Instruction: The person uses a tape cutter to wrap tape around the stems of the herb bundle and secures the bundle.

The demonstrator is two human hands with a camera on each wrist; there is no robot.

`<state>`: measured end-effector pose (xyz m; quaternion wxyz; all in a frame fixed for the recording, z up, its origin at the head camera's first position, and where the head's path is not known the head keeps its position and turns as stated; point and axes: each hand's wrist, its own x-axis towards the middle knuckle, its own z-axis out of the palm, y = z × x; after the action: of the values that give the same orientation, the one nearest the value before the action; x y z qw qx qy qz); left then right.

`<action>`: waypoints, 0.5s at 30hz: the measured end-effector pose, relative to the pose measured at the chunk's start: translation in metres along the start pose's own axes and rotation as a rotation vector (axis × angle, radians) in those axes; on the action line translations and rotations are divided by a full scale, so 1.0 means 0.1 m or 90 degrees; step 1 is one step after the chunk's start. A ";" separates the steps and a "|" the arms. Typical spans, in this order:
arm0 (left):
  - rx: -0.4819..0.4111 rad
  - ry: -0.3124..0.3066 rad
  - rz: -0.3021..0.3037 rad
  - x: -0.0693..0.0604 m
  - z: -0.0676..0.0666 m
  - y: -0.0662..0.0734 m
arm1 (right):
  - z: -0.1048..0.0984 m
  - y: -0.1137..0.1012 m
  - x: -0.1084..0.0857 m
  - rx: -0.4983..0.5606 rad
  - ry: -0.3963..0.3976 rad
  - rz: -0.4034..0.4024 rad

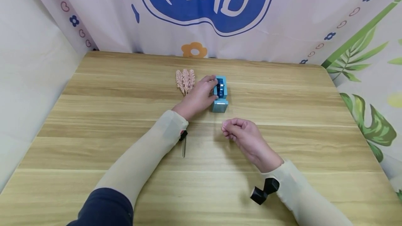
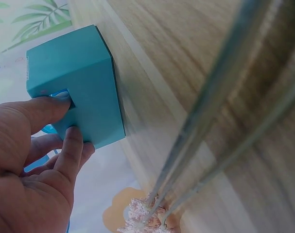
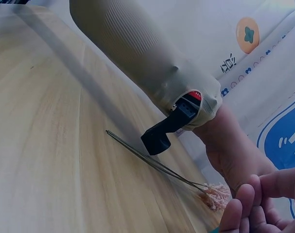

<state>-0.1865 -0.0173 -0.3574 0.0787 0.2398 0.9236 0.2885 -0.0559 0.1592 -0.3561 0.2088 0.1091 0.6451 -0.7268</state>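
Note:
A turquoise tape dispenser (image 1: 221, 106) with a dark blue roll inside stands on the wooden table, right of middle. My left hand (image 1: 199, 97) grips its left side. In the left wrist view the thumb presses into a small opening in the dispenser's wall (image 2: 96, 104), the other fingers lying beside it. Nearer the front, my right hand (image 1: 246, 138) is raised, its fingers curled and the thumb against the index finger. Nothing visible shows between those fingertips. In the right wrist view this hand (image 3: 264, 204) partly covers the dispenser.
Pink artificial flowers (image 1: 185, 80) lie left of the dispenser; their thin stems (image 1: 184, 147) pass under my left forearm. A printed curtain (image 1: 110, 27) hangs behind the table's far edge (image 1: 267, 62). A black camera mount (image 1: 265, 191) sticks out from my right wrist.

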 end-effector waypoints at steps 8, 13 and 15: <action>0.001 0.003 0.001 -0.02 -0.02 0.00 | 0.02 0.02 -0.09 0.012 -0.001 0.009; 0.003 0.005 0.005 -0.01 -0.02 0.00 | 0.02 0.03 -0.15 0.009 -0.004 0.007; 0.003 0.004 0.006 -0.01 -0.01 0.00 | 0.01 0.04 -0.17 0.006 -0.004 0.007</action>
<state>-0.1861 -0.0180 -0.3568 0.0738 0.2437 0.9235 0.2870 -0.0391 0.1602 -0.3522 0.2144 0.1118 0.6405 -0.7289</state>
